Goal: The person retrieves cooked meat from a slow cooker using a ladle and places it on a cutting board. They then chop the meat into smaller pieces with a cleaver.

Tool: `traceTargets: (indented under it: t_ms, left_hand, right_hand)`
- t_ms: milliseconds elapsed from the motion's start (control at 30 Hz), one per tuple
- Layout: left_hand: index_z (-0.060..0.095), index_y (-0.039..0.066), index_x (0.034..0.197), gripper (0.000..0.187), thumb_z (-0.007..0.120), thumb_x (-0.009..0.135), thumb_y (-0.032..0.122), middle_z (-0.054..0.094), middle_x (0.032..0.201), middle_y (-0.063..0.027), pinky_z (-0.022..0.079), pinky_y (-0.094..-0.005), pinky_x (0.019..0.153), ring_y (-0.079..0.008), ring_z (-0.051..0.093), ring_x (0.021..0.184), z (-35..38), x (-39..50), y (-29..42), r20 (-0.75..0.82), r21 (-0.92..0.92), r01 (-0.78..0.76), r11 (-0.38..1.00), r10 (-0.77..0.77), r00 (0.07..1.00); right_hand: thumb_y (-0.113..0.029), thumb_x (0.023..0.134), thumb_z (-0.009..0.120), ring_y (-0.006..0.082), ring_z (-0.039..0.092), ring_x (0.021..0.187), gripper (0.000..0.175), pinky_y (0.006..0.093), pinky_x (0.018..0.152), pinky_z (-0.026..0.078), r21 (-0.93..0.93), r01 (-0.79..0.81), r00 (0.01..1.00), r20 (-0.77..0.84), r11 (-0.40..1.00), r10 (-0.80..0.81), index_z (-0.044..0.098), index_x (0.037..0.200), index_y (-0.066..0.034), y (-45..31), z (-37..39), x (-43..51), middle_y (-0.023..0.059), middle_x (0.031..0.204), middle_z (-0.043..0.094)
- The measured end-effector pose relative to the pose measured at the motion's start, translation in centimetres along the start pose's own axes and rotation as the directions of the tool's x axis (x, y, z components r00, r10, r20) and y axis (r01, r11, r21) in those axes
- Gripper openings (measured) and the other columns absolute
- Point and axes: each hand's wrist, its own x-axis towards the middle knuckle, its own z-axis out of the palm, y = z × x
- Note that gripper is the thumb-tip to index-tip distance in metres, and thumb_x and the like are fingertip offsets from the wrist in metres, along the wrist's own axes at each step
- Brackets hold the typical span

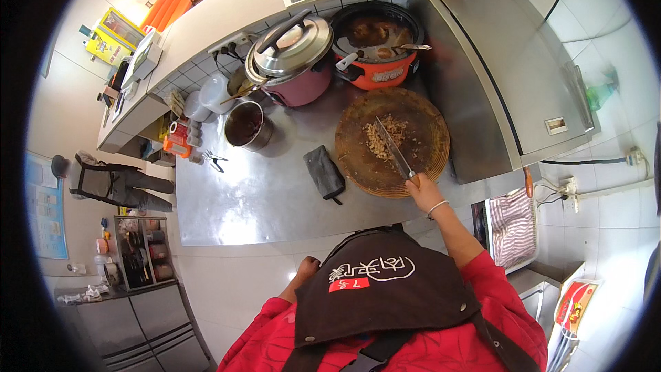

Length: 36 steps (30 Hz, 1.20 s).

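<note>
A round wooden chopping block (428, 139) stands on the steel counter, with a heap of finely chopped brown food (379, 139) at its middle. My right hand (426, 195) is shut on the wooden handle of a kitchen knife (396, 154), whose blade lies over the chopped food. Beside my apron, below the counter's front edge, my left hand (309, 267) hangs low; it is small in view and its fingers are hard to make out. A dark grey pouch (324, 172) lies on the counter left of the block.
Behind the block stand an orange pot (377, 73) of brown broth with a ladle and a lidded pink pot (304, 85). A steel container (249, 126) and metal tongs (214, 160) are further left. A steel cabinet (465, 88) borders the right. Another person (119, 181) stands at far left.
</note>
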Motion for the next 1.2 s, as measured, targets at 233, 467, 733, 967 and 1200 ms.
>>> traceTargets:
  t_ms: [233, 467, 733, 967, 1200]
  left_hand:
    - [0.065, -0.005, 0.104, 0.028, 0.055, 0.092, 0.018, 0.070, 0.078, -0.0154, 0.054, -0.0364, 0.056, -0.0222, 0.066, 0.063, -2.2, -2.9, 5.6, -0.012, -0.068, 0.033, 0.997, -0.034, 0.999]
    - [0.064, -0.005, 0.103, 0.028, 0.056, 0.091, 0.019, 0.070, 0.078, -0.0143, 0.054, -0.0369, 0.058, -0.0223, 0.066, 0.064, -0.9, -1.3, 4.8, -0.030, -0.105, -0.085, 0.991, 0.082, 0.996]
    - [0.064, -0.007, 0.102, 0.030, 0.057, 0.090, 0.019, 0.071, 0.078, -0.0157, 0.055, -0.0387, 0.060, -0.0244, 0.067, 0.065, -1.2, -1.1, 3.5, 0.002, 0.019, -0.077, 0.997, 0.077, 0.997]
    - [0.065, -0.007, 0.102, 0.030, 0.058, 0.089, 0.019, 0.073, 0.082, -0.0190, 0.057, -0.0408, 0.063, -0.0265, 0.071, 0.070, -1.5, -1.6, 3.3, -0.054, -0.072, -0.046, 0.996, 0.042, 0.998]
    - [0.067, -0.006, 0.101, 0.030, 0.059, 0.089, 0.020, 0.073, 0.085, -0.0200, 0.058, -0.0396, 0.068, -0.0267, 0.072, 0.073, 0.0, 0.2, 0.5, -0.056, 0.002, -0.116, 0.993, 0.115, 0.992]
  right_hand:
    - [-0.036, 0.097, 0.061, 0.0430, 0.064, 0.082, 0.035, 0.0486, 0.074, 0.050, -0.038, -0.012, 0.997, 0.081, 0.999, 0.015, 0.056, 0.104, -0.0022, -1.0, 1.2, 0.0, 0.0238, 0.085, 0.065]
    - [-0.037, 0.097, 0.060, 0.0491, 0.063, 0.086, 0.037, 0.0538, 0.075, 0.049, 0.115, 0.052, 0.999, -0.004, 0.992, -0.052, 0.055, 0.104, -0.0013, -2.0, 2.1, -0.9, 0.0276, 0.088, 0.066]
    - [-0.037, 0.097, 0.063, 0.0268, 0.063, 0.062, 0.034, 0.0411, 0.058, 0.049, 0.376, -0.065, 0.992, 0.125, 0.925, 0.019, 0.057, 0.104, -0.0041, -0.3, 4.4, -0.6, 0.0112, 0.072, 0.062]
    - [-0.042, 0.098, 0.063, 0.0101, 0.044, 0.044, 0.033, 0.0270, 0.039, 0.032, 0.598, -0.334, 0.941, 0.261, 0.729, 0.216, 0.059, 0.095, -0.0101, 4.2, -0.7, -0.1, 0.0001, 0.066, 0.053]
    - [-0.035, 0.094, 0.065, 0.0440, 0.065, 0.085, 0.031, 0.0487, 0.074, 0.052, -0.095, 0.074, 0.986, -0.142, 0.993, -0.087, 0.060, 0.104, -0.0065, 3.1, -4.4, 3.2, 0.0228, 0.090, 0.067]
